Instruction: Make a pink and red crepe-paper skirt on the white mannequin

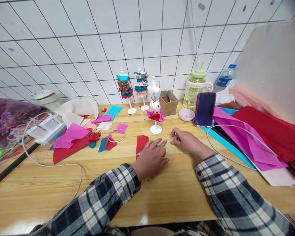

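My left hand [152, 159] lies on the wooden table with its fingers spread. It partly covers a small red crepe paper piece [142, 144], so I cannot see that piece's near end. My right hand [188, 141] rests a little to the right, fingers loosely curled, thumb and index apart, nothing visible between them. Beyond both hands stands a white miniature dress form [155, 95] on a round base, with a red and magenta ruffled skirt [155, 115] around its lower part. Behind it are two more miniature dress forms, one in a teal and brown outfit [125, 87], one in teal and peach ruffles [141, 83].
Left are crepe paper scraps [71, 137], a metal ring [116, 135], a white device [47, 129] and a cable [81, 177]. A cardboard box [169, 104], pink dish [186, 114], phone [205, 109] and jug [194, 90] stand behind. Coloured sheets [250, 141] lie right.
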`<state>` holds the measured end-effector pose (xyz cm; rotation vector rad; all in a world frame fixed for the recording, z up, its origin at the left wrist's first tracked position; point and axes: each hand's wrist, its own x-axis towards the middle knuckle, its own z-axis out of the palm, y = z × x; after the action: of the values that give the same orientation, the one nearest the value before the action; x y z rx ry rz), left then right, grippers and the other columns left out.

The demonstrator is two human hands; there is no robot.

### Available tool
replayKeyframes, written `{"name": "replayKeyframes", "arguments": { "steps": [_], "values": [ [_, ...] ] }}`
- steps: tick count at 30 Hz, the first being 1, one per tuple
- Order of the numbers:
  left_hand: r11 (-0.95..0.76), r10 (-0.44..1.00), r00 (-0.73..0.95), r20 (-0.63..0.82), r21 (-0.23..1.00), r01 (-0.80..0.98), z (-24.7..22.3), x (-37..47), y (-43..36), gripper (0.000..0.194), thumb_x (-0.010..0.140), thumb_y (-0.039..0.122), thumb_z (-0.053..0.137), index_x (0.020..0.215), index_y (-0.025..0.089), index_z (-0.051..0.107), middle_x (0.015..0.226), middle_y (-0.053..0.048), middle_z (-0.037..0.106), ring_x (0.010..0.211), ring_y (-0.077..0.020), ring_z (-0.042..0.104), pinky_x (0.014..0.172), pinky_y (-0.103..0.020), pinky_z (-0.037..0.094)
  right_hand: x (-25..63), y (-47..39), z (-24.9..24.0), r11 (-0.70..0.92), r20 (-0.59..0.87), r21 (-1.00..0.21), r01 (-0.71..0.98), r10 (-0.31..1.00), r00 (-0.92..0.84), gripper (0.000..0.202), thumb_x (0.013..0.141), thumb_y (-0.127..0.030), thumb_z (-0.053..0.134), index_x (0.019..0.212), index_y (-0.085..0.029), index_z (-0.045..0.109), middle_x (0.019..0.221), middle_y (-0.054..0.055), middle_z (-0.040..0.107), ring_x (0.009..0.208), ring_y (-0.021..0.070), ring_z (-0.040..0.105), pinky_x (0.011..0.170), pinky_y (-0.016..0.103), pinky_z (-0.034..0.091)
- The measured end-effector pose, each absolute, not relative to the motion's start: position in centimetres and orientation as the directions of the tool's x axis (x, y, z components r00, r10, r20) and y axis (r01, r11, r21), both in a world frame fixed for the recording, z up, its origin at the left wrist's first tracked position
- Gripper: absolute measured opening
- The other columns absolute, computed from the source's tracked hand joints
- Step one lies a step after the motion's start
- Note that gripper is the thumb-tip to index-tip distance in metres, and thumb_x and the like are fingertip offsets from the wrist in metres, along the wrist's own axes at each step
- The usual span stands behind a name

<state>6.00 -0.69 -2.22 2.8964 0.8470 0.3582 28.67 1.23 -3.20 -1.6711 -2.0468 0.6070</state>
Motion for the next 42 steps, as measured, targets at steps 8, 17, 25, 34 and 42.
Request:
{"name": "replayKeyframes", "arguments": {
  "steps": [8,17,25,34,42],
  "values": [
    [-0.846,0.531,0.842,0.096,0.114,0.521,-2.9,7.3,0.2,0.034,0.094,0.043,0.039,0.108,0.018,0.056,0.147,-0.007,0.042,0.140,-0.0323,0.024,0.107,-0.059,0.024,28.1,1.1,-2.7,0.169,0.036,-0.494,0.853,0.984,-0.174,0.023,0.082,-0.025,0.061,0.102,-0.025,0.051,0.076,-0.002,0.067,0.068,0.0144,0.060,0.057,0.022,0.033],
    [-0.848,0.530,0.843,0.093,0.057,0.527,-3.0,7.4,0.2,0.040,0.094,0.048,0.035,0.108,0.018,0.057,0.146,-0.008,0.044,0.135,-0.0319,0.033,0.109,-0.058,0.022,30.4,1.1,-2.2,0.002,0.040,-0.316,0.949,0.999,0.011,0.020,0.081,-0.029,0.061,0.101,-0.025,0.063,0.089,0.002,0.072,0.075,0.0170,0.063,0.059,0.024,0.036],
    [-0.844,0.536,0.837,0.113,0.073,0.531,-3.1,7.3,0.4,0.038,0.094,0.045,0.038,0.114,0.018,0.056,0.144,-0.008,0.047,0.136,-0.0323,0.032,0.109,-0.057,0.022,28.5,0.6,-1.7,0.226,0.066,-0.291,0.930,0.974,-0.217,0.030,0.083,-0.019,0.047,0.097,-0.030,0.072,0.099,-0.001,0.072,0.090,0.0179,0.064,0.073,0.026,0.041],
    [-0.818,0.566,0.759,0.323,0.102,0.566,-0.8,5.0,0.5,0.025,0.092,0.040,0.048,0.106,0.024,0.061,0.130,-0.002,0.061,0.121,-0.0252,0.048,0.102,-0.048,0.031,29.3,0.8,-1.2,0.065,0.167,-0.309,0.949,0.986,-0.013,0.025,0.081,-0.019,0.048,0.092,-0.024,0.070,0.097,0.001,0.071,0.087,0.0171,0.063,0.070,0.025,0.041],
    [-0.503,0.830,0.457,0.321,0.077,0.861,0.1,-8.4,7.2,0.030,0.091,0.033,0.045,0.102,0.021,0.070,0.104,-0.008,0.071,0.096,-0.0264,0.058,0.088,-0.042,0.042,29.3,0.5,-1.3,0.052,0.216,-0.344,0.937,0.976,0.025,0.025,0.083,-0.022,0.048,0.096,-0.024,0.069,0.095,0.001,0.071,0.083,0.0184,0.063,0.065,0.027,0.040]
  ]
}}
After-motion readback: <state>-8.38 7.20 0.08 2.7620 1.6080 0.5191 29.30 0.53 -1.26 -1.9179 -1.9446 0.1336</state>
